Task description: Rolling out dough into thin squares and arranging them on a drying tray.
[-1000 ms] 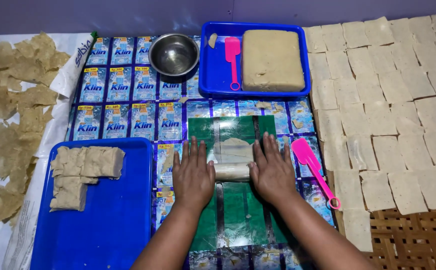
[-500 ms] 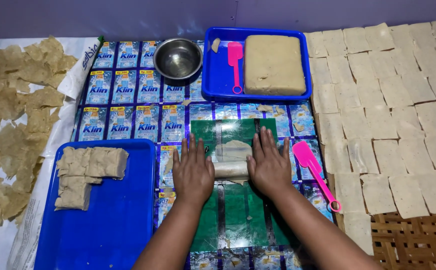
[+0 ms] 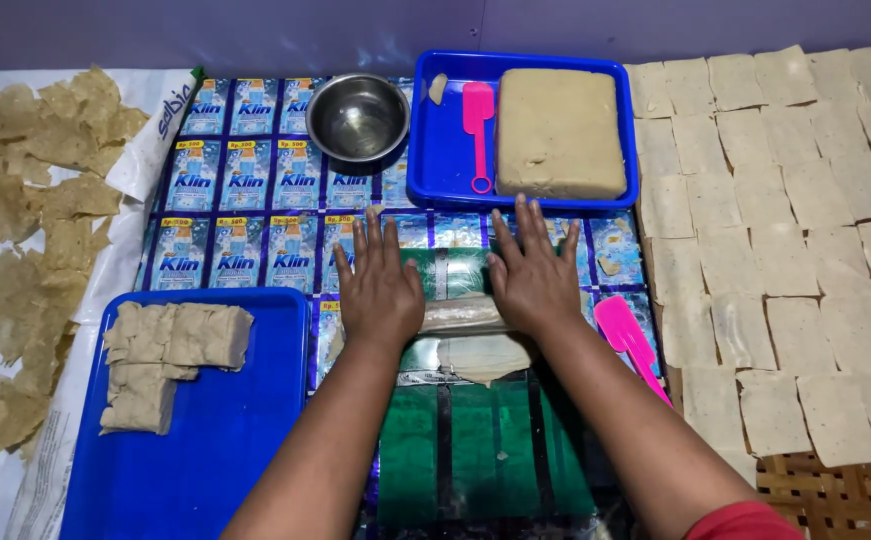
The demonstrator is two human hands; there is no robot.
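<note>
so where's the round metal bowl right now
In the head view the round metal bowl sits at the top centre, on the mat of blue sachets, just left of the blue plastic tray holding the pink spatula and tan dough block.

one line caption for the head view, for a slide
Both hands, left hand and right hand, press a dough roll flat-palmed on a green sheet.

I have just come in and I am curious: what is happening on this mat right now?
A person presses both hands flat on a rolling pin, the left hand and right hand side by side, over a thin dough sheet on a green plastic mat. A blue tray behind holds a big dough block and a pink scraper. Another blue tray on the left holds cut dough pieces. Flat squares lie spread out at the right.
</note>
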